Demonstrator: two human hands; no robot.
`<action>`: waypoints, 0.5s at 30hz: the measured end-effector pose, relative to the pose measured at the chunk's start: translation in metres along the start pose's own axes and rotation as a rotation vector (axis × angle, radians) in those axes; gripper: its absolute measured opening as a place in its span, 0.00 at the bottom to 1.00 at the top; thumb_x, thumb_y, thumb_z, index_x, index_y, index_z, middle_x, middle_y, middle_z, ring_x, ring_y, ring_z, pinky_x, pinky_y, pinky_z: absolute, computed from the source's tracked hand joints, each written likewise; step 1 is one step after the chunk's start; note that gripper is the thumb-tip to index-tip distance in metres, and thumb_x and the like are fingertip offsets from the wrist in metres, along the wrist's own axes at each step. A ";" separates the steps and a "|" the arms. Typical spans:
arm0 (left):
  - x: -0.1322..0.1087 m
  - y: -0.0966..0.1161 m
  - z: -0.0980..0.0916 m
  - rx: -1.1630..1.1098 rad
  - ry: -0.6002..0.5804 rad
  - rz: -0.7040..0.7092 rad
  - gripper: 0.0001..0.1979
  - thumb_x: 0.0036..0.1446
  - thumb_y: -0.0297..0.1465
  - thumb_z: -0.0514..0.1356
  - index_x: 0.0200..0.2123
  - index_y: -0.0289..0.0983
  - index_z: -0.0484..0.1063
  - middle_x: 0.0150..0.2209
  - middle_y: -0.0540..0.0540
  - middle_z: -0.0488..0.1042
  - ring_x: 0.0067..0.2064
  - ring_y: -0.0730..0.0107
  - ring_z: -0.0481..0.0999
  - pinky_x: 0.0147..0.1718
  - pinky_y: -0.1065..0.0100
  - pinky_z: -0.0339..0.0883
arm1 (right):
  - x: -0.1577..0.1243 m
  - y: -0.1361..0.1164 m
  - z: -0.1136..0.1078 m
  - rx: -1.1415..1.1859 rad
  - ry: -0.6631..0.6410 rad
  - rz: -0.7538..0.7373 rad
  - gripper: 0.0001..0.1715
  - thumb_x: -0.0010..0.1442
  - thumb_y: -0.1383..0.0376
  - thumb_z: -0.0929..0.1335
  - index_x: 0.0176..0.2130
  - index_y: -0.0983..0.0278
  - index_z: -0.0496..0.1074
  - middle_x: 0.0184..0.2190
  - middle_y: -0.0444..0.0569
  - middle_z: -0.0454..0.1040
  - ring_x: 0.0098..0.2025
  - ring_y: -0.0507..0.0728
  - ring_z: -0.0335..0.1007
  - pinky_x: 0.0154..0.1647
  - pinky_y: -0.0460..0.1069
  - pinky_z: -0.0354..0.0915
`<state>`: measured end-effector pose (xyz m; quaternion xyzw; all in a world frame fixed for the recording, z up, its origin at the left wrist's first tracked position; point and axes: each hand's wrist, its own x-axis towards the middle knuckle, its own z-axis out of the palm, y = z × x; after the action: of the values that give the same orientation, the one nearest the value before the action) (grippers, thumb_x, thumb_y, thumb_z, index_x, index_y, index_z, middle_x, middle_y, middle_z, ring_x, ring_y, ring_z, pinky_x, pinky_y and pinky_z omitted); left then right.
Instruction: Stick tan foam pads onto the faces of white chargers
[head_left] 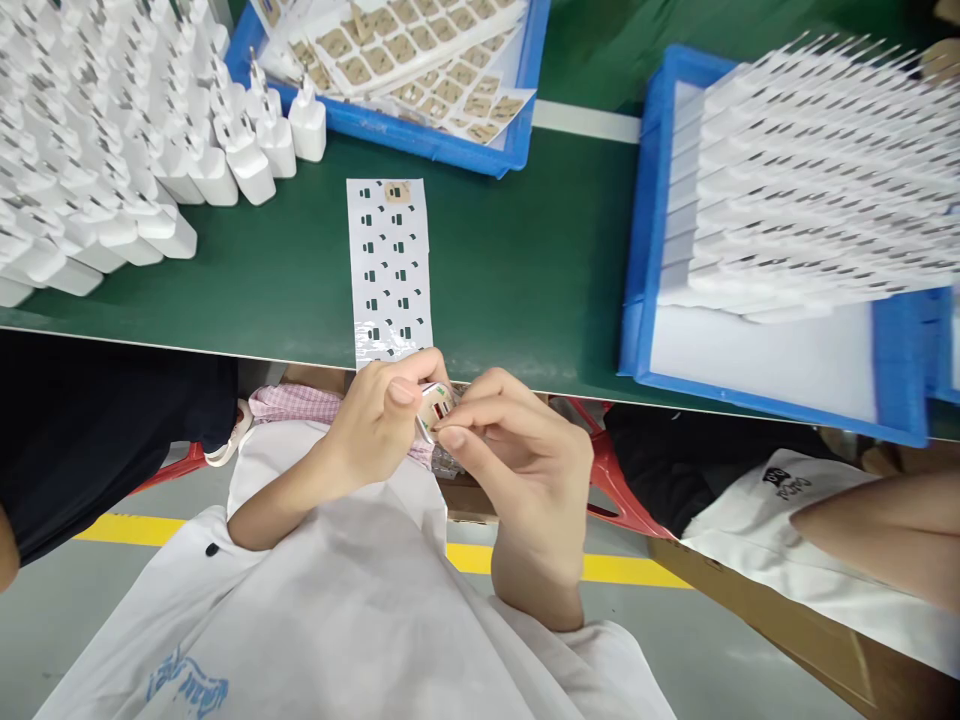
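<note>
White plastic charger is pinched by the left hand and right hand, both closed on it, just off the edge of the green desk, socket face up for close work.

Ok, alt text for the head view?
A person's left hand and right hand hold a white plug charger at the edge of a green workbench. A sticker sheet lies just beyond the hands, with rows of white chargers to the left and a blue tray of tan stickers ahead.
</note>
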<state>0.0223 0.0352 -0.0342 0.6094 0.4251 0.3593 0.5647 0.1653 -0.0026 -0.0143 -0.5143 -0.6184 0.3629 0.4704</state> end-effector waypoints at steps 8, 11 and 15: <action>0.003 -0.013 0.005 -0.068 0.056 0.164 0.43 0.53 0.70 0.25 0.25 0.41 0.60 0.19 0.50 0.64 0.21 0.70 0.59 0.22 0.65 0.52 | 0.016 0.022 0.005 0.243 0.141 0.114 0.16 0.68 0.56 0.68 0.30 0.61 0.67 0.27 0.41 0.61 0.25 0.49 0.59 0.25 0.47 0.59; 0.004 -0.020 0.008 -0.174 0.060 0.216 0.45 0.54 0.70 0.27 0.28 0.40 0.65 0.23 0.48 0.68 0.23 0.68 0.64 0.24 0.64 0.58 | 0.010 0.067 -0.004 0.124 0.542 -0.003 0.12 0.70 0.54 0.64 0.37 0.57 0.63 0.34 0.44 0.64 0.30 0.52 0.65 0.29 0.48 0.65; 0.008 -0.024 0.009 -0.269 0.086 0.279 0.44 0.57 0.68 0.29 0.35 0.40 0.68 0.28 0.47 0.71 0.27 0.67 0.68 0.28 0.64 0.63 | -0.027 0.143 -0.028 -0.498 0.819 0.189 0.21 0.74 0.50 0.50 0.45 0.56 0.62 0.49 0.53 0.63 0.52 0.61 0.66 0.55 0.63 0.66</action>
<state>0.0310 0.0391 -0.0590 0.5654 0.3082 0.5135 0.5671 0.2348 -0.0006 -0.1450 -0.7657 -0.4010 0.0131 0.5027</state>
